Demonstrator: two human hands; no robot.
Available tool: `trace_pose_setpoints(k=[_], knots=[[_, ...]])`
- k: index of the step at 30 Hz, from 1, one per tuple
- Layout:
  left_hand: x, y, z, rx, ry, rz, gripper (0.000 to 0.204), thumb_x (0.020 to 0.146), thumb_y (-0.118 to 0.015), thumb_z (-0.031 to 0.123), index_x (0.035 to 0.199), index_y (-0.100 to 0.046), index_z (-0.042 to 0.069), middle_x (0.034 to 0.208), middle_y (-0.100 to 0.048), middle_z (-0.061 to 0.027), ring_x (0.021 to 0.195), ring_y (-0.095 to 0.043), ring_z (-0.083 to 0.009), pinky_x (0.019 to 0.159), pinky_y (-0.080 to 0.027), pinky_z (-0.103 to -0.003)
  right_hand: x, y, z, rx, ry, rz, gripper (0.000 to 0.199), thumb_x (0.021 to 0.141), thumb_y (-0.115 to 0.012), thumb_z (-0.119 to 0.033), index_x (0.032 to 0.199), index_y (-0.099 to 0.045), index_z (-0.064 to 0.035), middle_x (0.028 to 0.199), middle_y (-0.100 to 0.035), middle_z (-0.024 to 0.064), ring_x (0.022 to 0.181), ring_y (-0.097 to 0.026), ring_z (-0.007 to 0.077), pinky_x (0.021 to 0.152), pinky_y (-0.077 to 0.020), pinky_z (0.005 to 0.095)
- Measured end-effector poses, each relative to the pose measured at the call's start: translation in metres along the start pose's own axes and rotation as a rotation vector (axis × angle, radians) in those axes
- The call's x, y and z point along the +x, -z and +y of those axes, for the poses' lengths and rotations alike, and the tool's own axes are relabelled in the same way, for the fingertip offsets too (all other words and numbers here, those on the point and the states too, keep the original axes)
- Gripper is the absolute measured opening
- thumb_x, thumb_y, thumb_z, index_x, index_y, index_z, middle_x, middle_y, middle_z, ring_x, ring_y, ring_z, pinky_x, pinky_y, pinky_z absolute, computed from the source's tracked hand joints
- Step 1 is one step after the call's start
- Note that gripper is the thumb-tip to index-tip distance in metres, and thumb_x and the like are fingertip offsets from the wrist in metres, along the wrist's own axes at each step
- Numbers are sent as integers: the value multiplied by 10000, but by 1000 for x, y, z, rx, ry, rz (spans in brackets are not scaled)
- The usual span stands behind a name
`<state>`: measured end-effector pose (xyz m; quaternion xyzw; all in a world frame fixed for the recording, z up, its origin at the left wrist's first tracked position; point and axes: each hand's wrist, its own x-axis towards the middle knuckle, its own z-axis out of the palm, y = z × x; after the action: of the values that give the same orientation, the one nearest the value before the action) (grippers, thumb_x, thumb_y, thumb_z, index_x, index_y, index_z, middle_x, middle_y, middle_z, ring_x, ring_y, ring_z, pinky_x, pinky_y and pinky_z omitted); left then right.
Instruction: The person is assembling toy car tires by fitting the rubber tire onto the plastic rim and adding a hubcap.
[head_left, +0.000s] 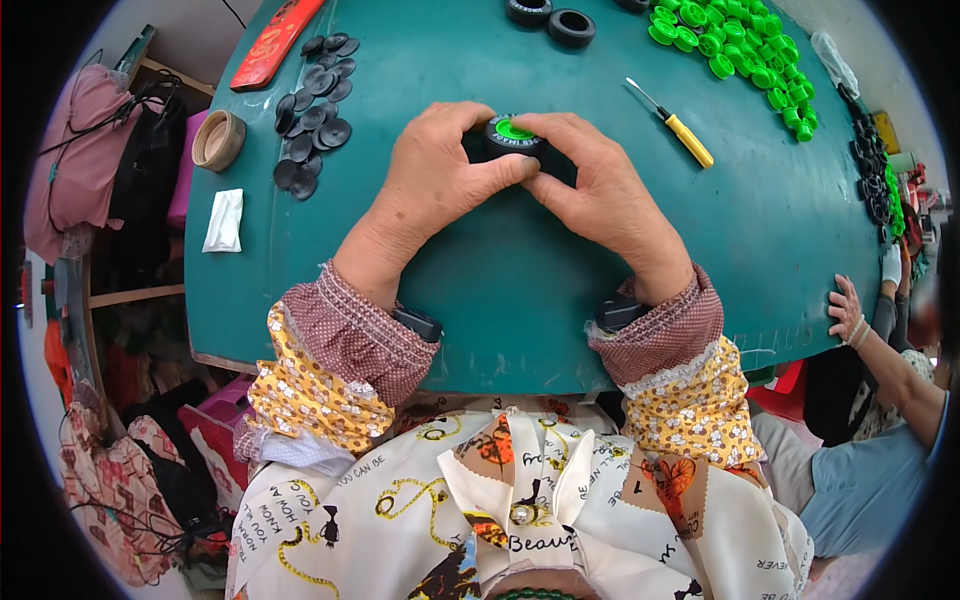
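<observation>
Above the middle of the green table, both my hands are closed around one small toy wheel, a black tyre point(513, 149) with a bright green hub point(512, 129) set in it, pale lettering on the sidewall. My left hand point(432, 165) grips its left side, with the thumb along the near side. From the right, the fingers of my right hand point(607, 182) press at the hub and tyre, and its thumb meets the left thumb near the front. The fingertips hide part of the wheel.
Black discs point(316, 113) lie scattered at the left, near a red box point(277, 42), a tape roll point(218, 140) and a white packet point(223, 221). Loose tyres point(571, 28) and many green hubs point(735, 40) are at the back. A yellow-handled screwdriver point(687, 142) lies right; another person's hand point(847, 309) rests on the table edge.
</observation>
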<state>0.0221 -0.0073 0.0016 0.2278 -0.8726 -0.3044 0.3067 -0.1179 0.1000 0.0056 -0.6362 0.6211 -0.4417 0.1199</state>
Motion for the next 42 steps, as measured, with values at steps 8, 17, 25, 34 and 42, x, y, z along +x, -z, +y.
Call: trace_pose_setpoints(k=[8,17,25,34,42], knots=[[6,2,3,-470,207,-112,494,852,-510,446,691,-626,-7,565,-545,-56,569,-512,-108,524,-411,-252,4,9,-11,652,-575,-177,385,852,-529,-380,841,-559,5,569,-527,20,520,-520,83,480,-411,212],[3,9,1,-367,206,-47,371,846,-563,336,804,-589,-32,688,-557,-36,663,-487,-87,594,-398,-231,3,-10,-17,-42,-138,229,206,754,-643,-180,912,-587,-61,692,-579,105,600,-566,224,568,-452,305],[-35,116,-24,492,25,317,120,713,-629,117,732,-591,4,727,-581,-112,709,-559,-247,649,-424,-330,-1,-1,-9,-357,-34,-2,354,692,-676,-149,1011,-565,-41,1015,-558,124,955,-502,289,815,-426,360],[-124,167,-66,822,125,189,230,695,-655,198,829,-599,19,827,-578,-121,801,-533,-294,688,-429,-371,1,-6,-7,-341,-90,-18,417,729,-656,-241,1061,-529,-24,1060,-534,142,997,-488,287,841,-416,358],[-113,169,-80,740,244,216,125,727,-616,122,808,-605,26,791,-594,-76,751,-555,-238,671,-433,-330,5,-7,-21,-322,103,221,414,687,-679,-198,1029,-536,-15,1002,-551,148,949,-509,289,822,-421,352]])
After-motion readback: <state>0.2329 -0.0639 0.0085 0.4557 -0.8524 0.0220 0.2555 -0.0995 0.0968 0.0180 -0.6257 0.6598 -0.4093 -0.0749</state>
